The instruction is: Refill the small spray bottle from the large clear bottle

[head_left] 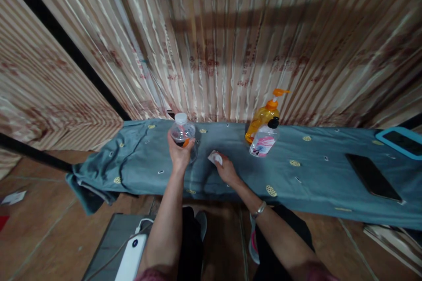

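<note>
- Striped curtain behind a blue-grey cloth point(316, 184).
- My left hand point(179, 152) grips one clear bottle point(182, 132), lifted.
- My right hand point(227, 169) presses one white wad point(215, 157) down.
- Two pump bottles point(263, 127), one phone point(372, 176).

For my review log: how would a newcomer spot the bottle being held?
Find the long table under the blue-grey patterned cloth. Near its left part, the left hand grips a small clear plastic bottle with a white cap. Unlike the orange pump bottle, it has no pump.
</note>
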`<control>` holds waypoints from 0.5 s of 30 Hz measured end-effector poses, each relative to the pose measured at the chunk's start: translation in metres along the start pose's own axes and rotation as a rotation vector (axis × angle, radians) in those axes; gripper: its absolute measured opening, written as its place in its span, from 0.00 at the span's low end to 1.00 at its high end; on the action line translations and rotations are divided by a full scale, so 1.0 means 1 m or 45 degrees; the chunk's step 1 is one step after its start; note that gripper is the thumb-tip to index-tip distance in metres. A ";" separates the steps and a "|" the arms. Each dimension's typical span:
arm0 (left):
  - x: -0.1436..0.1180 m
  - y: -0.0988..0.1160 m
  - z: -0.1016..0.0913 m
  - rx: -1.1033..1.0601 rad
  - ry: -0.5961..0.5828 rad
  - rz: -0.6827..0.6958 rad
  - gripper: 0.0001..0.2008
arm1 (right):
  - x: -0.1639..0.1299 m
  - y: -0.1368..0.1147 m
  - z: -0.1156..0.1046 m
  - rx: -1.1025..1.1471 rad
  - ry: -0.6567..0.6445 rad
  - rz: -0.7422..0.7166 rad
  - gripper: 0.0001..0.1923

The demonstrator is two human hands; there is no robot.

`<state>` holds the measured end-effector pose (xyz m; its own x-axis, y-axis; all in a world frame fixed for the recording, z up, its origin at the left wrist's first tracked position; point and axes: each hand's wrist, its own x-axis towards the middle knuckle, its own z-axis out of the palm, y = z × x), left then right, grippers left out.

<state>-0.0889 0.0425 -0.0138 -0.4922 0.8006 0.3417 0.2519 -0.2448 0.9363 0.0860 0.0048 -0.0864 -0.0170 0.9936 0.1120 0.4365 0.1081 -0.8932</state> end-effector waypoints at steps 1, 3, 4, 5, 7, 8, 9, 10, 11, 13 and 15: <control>-0.002 -0.001 -0.001 -0.007 -0.010 0.008 0.47 | 0.004 -0.002 0.000 0.073 0.028 0.050 0.19; -0.008 0.000 -0.001 -0.014 -0.039 0.002 0.47 | 0.013 -0.009 -0.004 0.216 0.087 0.129 0.26; -0.012 0.001 -0.001 -0.012 -0.057 -0.007 0.47 | 0.017 -0.015 -0.008 0.285 0.117 0.150 0.29; -0.017 0.003 0.000 -0.026 -0.085 -0.017 0.47 | 0.022 -0.023 -0.013 0.352 0.148 0.156 0.32; -0.029 0.006 0.003 -0.078 -0.144 -0.033 0.46 | 0.030 -0.044 -0.024 0.473 0.199 0.126 0.34; -0.036 0.008 0.006 -0.094 -0.157 -0.040 0.46 | 0.033 -0.055 -0.030 0.525 0.219 0.096 0.35; -0.041 0.010 0.009 -0.105 -0.189 -0.044 0.46 | 0.034 -0.068 -0.034 0.567 0.225 0.060 0.34; -0.047 0.011 0.012 -0.117 -0.232 -0.035 0.45 | 0.035 -0.079 -0.037 0.602 0.220 0.023 0.34; -0.051 0.013 0.016 -0.113 -0.275 -0.011 0.45 | 0.035 -0.090 -0.039 0.655 0.196 -0.034 0.34; -0.057 0.015 0.021 -0.100 -0.320 0.037 0.45 | 0.030 -0.105 -0.039 0.755 0.120 -0.163 0.35; -0.060 0.017 0.024 -0.091 -0.346 0.070 0.45 | 0.025 -0.112 -0.036 0.799 0.104 -0.214 0.36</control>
<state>-0.0348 0.0038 -0.0200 -0.2354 0.9000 0.3670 0.2078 -0.3223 0.9236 0.0693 0.0161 0.0321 0.0401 0.9584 0.2826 -0.1743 0.2852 -0.9425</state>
